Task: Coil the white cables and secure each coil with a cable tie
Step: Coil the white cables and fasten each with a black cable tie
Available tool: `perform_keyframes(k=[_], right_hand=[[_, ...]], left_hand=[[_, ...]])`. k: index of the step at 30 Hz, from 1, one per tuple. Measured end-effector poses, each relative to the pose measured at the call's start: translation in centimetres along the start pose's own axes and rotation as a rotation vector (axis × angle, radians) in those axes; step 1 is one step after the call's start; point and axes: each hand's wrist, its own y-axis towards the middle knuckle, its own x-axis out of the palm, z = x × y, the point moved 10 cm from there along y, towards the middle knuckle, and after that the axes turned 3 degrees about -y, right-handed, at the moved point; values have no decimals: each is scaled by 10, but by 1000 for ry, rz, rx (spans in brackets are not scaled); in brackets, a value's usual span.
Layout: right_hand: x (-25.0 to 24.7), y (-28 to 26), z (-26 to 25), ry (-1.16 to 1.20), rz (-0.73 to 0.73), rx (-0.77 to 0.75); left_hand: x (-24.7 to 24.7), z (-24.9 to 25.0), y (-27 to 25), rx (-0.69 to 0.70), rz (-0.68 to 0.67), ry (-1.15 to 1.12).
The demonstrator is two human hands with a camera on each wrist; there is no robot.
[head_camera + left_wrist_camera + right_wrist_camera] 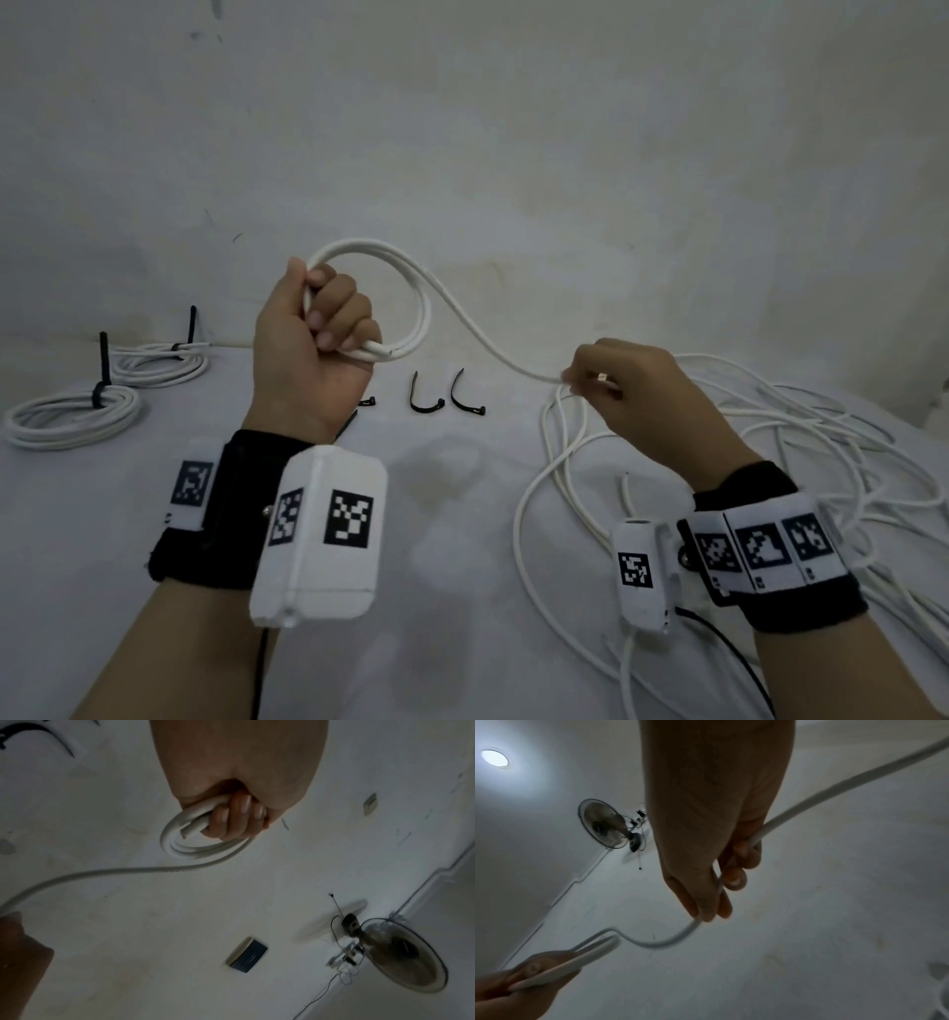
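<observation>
The left hand [313, 354] grips the started coil [380, 303] so its loops stay put, while the right hand [616, 390], beside it, pinches the white cable [482, 339] to feed the next turn.

A thick white cable [462, 313] is looped into what looks like two turns, raised above the table, its cut end showing. Loose white cables [770, 437] sprawl at right. Two tied coils [77, 419] lie far left; curved black cable ties [423, 398] lie between.
</observation>
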Motion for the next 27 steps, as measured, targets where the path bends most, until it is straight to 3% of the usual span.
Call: perform_keyframes(k=[6, 11, 17, 22, 27], right_hand=[[26, -2, -47, -183, -362, -18], [17, -6, -91, -46, -391, -97], [-18, 3, -104, 216, -137, -205], [-45, 4, -77, 316, 184, -110], [-46, 2, -63, 280, 309, -39]], left_hand=[[1, -14, 1, 1, 40, 205], [8, -33, -1, -39, 1, 404], [26, -82, -20, -199, -134, 584], [29, -99, -31, -242, -189, 755], [32, -99, -33, -266, -196, 736]])
